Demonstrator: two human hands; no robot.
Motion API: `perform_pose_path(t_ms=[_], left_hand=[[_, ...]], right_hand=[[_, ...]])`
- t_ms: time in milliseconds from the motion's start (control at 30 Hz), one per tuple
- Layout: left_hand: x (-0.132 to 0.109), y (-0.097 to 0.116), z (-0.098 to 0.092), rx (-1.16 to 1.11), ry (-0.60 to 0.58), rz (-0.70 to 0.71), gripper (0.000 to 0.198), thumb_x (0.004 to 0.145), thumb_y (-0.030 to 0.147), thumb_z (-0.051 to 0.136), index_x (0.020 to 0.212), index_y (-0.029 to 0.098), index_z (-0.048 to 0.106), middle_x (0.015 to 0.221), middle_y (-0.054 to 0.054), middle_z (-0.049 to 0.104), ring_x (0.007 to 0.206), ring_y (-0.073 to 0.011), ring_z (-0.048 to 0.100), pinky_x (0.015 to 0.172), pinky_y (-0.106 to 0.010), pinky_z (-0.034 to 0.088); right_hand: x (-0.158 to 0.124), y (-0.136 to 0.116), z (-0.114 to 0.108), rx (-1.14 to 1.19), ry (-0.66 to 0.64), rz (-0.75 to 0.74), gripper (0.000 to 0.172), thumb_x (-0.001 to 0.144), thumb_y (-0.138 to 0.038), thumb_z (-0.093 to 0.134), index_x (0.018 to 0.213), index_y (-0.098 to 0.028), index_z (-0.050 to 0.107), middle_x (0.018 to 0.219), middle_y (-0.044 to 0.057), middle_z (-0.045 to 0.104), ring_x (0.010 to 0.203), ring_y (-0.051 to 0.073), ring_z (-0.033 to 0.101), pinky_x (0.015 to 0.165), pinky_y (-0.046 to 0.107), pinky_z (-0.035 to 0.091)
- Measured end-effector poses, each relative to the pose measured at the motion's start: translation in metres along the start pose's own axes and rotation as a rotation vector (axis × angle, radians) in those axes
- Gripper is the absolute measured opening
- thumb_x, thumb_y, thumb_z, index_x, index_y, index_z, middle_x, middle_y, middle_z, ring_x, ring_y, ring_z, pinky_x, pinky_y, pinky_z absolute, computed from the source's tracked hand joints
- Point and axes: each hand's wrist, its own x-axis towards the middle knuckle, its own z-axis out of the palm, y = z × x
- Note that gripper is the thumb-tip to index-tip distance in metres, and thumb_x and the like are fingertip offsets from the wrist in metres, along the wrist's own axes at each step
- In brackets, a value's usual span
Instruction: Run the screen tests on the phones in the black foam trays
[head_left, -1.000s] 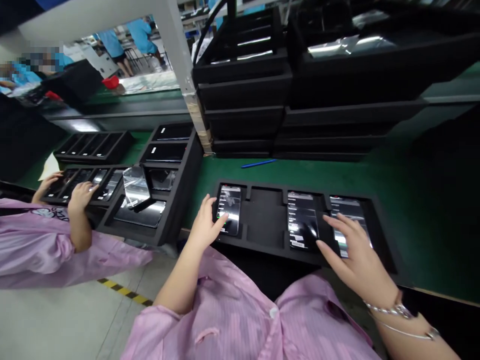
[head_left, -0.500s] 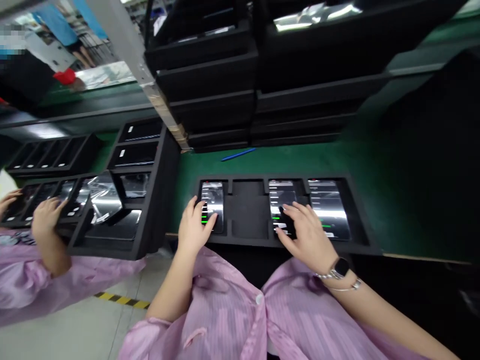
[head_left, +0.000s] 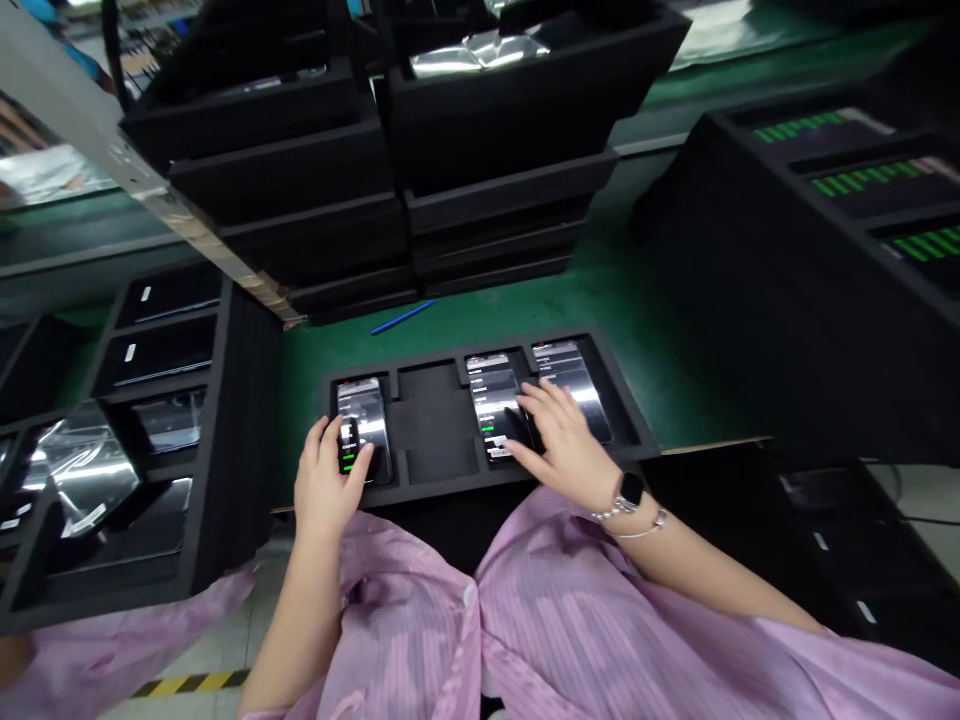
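Note:
A black foam tray (head_left: 442,484) lies in front of me with three lit smartphones in its slots; the second slot from the left holds no phone. My left hand (head_left: 326,480) rests at the leftmost smartphone (head_left: 364,405), fingers apart along its left side and thumb over its lower screen. Over the gap between the other two phones is my right hand (head_left: 562,440), fingers spread. Its thumb is at the lower end of the middle smartphone (head_left: 489,390), and its fingertips reach the edge of the rightmost smartphone (head_left: 574,365). Neither hand grips anything.
Stacked black trays (head_left: 495,215) stand behind on the green bench (head_left: 465,312), near a blue pen (head_left: 403,317). At left is a black tray stack (head_left: 240,430) with phones; at right, a tall stack (head_left: 765,270) with green-lit screens. A co-worker's pink sleeve (head_left: 142,625) shows lower left.
The view has swung right, so the tray sits further left and the right-hand stack shows. My hands stay over the same phones; my right fingers lie a little higher.

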Motion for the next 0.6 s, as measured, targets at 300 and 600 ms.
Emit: perform_pose_path(t_ms=[300,600], left_hand=[[0.0,0.001,-0.002,-0.025,-0.011,-0.043,0.051,0.094,0.058,0.055,0.133,0.026,0.063,0.157,-0.011,0.047,0.137,-0.0358,0.055,0.103,-0.052,0.055],[-0.003,-0.002,0.0,-0.044,0.031,0.045,0.053,0.095,0.056,0.055,0.134,0.02,0.062,0.153,-0.017,0.049,0.138,-0.0372,0.052,0.111,-0.054,0.049]], right_hand=[[-0.019,0.06,-0.025,-0.052,0.182,0.109,0.065,0.104,-0.059,0.049,0.148,-0.013,0.041,0.137,0.022,0.055,0.137,0.041,0.044,0.116,0.07,0.031],[-0.015,0.06,-0.02,-0.046,0.327,0.067,0.045,0.102,-0.044,0.054,0.135,-0.013,0.053,0.123,0.02,0.061,0.123,0.038,0.055,0.106,0.06,0.046]])
